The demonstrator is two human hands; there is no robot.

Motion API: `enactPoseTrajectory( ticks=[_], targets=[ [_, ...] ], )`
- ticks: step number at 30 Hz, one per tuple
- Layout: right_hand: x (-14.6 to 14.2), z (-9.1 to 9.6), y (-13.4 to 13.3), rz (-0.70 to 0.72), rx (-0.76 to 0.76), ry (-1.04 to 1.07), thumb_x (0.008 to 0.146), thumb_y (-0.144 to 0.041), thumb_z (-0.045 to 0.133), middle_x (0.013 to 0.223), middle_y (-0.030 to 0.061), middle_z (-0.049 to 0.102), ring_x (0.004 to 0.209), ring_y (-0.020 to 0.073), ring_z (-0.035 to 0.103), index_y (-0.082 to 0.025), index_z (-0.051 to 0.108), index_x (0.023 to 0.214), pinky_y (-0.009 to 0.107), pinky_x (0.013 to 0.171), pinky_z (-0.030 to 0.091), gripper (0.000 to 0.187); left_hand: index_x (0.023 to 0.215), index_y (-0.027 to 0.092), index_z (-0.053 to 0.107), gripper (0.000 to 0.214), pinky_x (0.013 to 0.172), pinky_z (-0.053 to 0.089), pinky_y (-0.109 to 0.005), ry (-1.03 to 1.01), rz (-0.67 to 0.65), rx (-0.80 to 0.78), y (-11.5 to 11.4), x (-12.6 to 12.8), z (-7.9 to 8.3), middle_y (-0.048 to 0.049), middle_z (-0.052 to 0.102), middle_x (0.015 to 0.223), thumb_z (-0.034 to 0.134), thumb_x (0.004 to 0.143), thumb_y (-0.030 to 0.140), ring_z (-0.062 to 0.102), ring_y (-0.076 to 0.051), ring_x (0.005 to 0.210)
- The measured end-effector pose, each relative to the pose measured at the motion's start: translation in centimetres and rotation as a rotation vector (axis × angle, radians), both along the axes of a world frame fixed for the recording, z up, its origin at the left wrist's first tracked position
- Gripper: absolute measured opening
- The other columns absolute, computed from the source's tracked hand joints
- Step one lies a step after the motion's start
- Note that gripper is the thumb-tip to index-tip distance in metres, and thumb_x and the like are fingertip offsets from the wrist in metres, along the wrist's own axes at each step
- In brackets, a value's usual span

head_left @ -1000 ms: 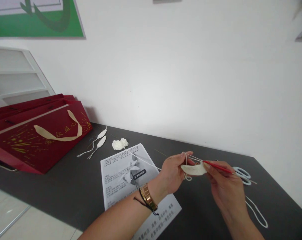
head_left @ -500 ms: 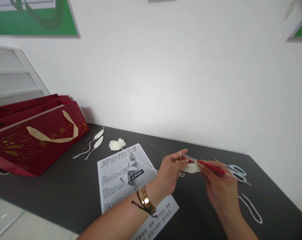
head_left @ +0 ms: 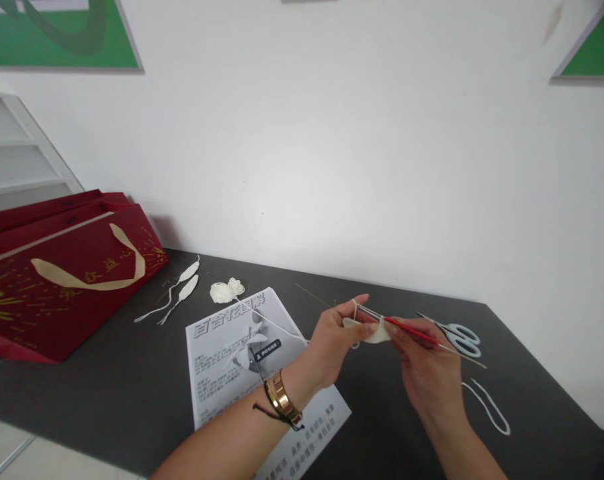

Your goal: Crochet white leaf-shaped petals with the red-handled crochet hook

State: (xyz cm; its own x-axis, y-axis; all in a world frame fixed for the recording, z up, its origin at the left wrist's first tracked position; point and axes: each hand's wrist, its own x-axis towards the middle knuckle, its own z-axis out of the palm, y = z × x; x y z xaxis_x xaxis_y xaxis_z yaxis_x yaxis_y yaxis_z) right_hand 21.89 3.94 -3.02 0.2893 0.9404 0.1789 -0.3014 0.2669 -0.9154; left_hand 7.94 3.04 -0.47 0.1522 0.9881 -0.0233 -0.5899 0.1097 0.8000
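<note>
Between my hands is a small cream crochet piece [head_left: 378,333]. My left hand [head_left: 335,337] pinches its left end, with white yarn [head_left: 355,308] looped over the raised index finger. In my right hand [head_left: 427,367] is a crochet hook [head_left: 412,330] with a red grip, its metal tip pointing left at the top edge of the piece. The yarn [head_left: 272,323] runs back from my left hand across a printed sheet [head_left: 209,360] to a small cream yarn bundle [head_left: 227,291]. How the hook's tip sits in the stitches is too small to tell.
Scissors [head_left: 465,341] with pale blue handles lie beyond my right hand, and a loose white yarn piece [head_left: 497,427] lies nearer. Two finished-looking cream leaf shapes [head_left: 188,288] with tails rest at the left. Red gift bags [head_left: 82,280] stand on the dark table [head_left: 107,373] against the wall.
The whole view has shifted slightly, so most things appear a little farther left. Both hands keep their grips on the crochet piece and hook; the hook looks tilted slightly differently.
</note>
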Motion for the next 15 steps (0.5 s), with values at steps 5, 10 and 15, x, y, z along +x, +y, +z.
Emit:
enactPoseTrajectory(
  ticks=[5,10,15],
  targets=[
    [0.3,0.4,0.0,0.015,0.005,-0.001,0.057,-0.019,0.084,0.071,0.0012,0.071,0.067,0.0147,0.065,-0.019,0.068,0.070,0.026,0.061,0.054,0.021,0.101,0.015,0.071,0.036,0.067,0.040,-0.024,-0.074,-0.076,-0.022,0.6,-0.6,-0.2,-0.0028,0.066,0.080,0.077,0.065,0.018,0.055,-0.009,0.065],
    [1.0,1.4,0.3,0.162,-0.082,0.088,0.057,-0.020,0.084,0.066,-0.0008,0.070,0.060,0.0126,0.064,-0.021,0.068,0.066,0.022,0.054,0.054,0.018,0.092,0.011,0.072,0.029,0.064,0.043,-0.026,-0.148,-0.239,-0.021,1.3,-2.0,0.1,-0.0048,0.063,0.076,0.072,0.070,0.030,0.056,-0.012,0.064],
    [1.8,1.8,0.6,0.203,-0.123,0.130,0.053,-0.021,0.085,0.061,-0.0020,0.068,0.056,0.0111,0.062,-0.020,0.067,0.062,0.021,0.050,0.053,0.020,0.074,0.009,0.069,0.029,0.054,0.042,-0.028,-0.105,-0.305,-0.033,1.7,-2.3,-0.5,-0.0043,0.058,0.065,0.075,0.064,0.036,0.055,-0.013,0.053]
  ],
)
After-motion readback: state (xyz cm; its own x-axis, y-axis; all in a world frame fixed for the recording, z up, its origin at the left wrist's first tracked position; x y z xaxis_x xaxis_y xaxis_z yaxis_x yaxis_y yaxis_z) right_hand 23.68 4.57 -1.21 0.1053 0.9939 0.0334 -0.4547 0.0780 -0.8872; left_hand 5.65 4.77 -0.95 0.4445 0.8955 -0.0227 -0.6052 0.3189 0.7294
